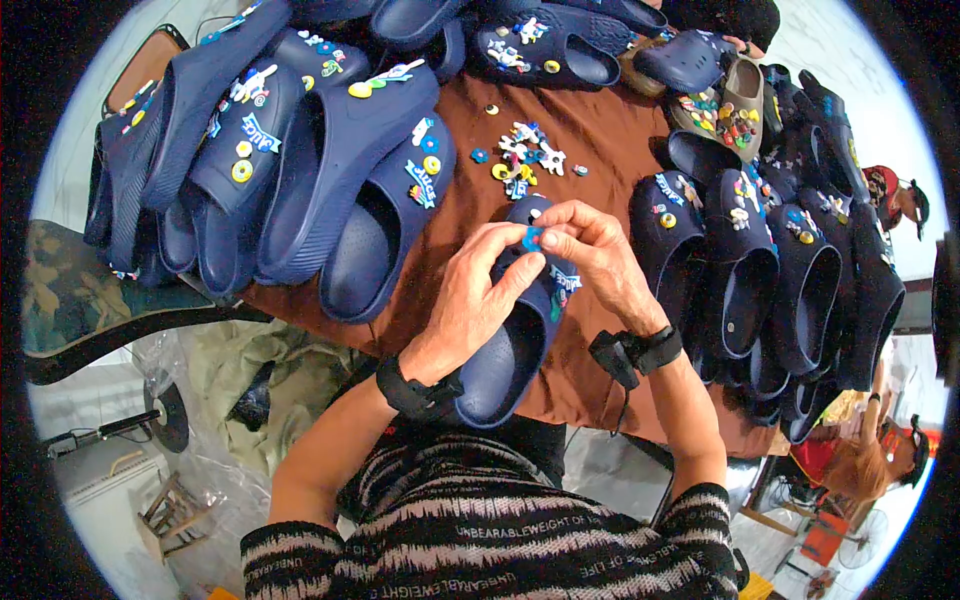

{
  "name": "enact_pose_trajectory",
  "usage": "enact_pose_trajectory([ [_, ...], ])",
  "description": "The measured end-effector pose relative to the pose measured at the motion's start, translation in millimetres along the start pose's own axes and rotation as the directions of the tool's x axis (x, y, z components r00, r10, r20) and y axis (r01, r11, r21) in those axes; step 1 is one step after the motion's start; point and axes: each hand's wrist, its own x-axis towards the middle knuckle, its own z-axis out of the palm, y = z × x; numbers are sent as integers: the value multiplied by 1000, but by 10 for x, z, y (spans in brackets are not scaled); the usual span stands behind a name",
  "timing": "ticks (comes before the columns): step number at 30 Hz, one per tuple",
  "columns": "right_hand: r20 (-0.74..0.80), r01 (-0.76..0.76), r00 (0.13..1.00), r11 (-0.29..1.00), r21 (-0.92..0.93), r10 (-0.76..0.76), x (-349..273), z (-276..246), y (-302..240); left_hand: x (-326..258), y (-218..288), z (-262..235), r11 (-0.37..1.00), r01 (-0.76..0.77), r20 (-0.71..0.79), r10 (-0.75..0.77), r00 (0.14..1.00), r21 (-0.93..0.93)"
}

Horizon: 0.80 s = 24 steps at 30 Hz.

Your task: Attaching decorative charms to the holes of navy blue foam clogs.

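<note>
A navy clog (503, 368) lies at the table's near edge, its heel toward me and its toe part partly hidden by my hands. Over its upper, my right hand (600, 258) pinches a small blue shoe charm (532, 239) between thumb and fingers. My left hand (480, 290) is closed around the same charm from the other side, its thumb along the clog. A blue and white banner charm (566, 281) sits on the clog's right side. Beyond the toe, several loose charms (527, 150) are heaped on the brown cloth (470, 120).
Navy clogs with charms (370, 250) are piled on the left, some on their sides. More clogs (745, 290) stand in rows on the right, with a tan pair (742, 110) behind. Another person (860, 455) is at the far right. A wooden stool (175, 515) stands lower left.
</note>
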Motion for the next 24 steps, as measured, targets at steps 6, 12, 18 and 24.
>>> enact_pose_trajectory([
  [6,1,104,994,946,-307,-110,-137,148,-81,10,-16,-12,888,-329,-99,377,921,321],
  [12,-24,182,977,884,-431,-213,-268,267,-120,-57,-92,-34,823,-469,-65,513,856,321],
  [18,-13,245,957,832,-497,-290,-311,334,-111,-88,-68,-57,814,-478,-69,525,848,330],
  [24,-91,189,960,853,-486,-265,-344,375,-123,-92,-90,-76,807,-481,-65,531,845,344],
])
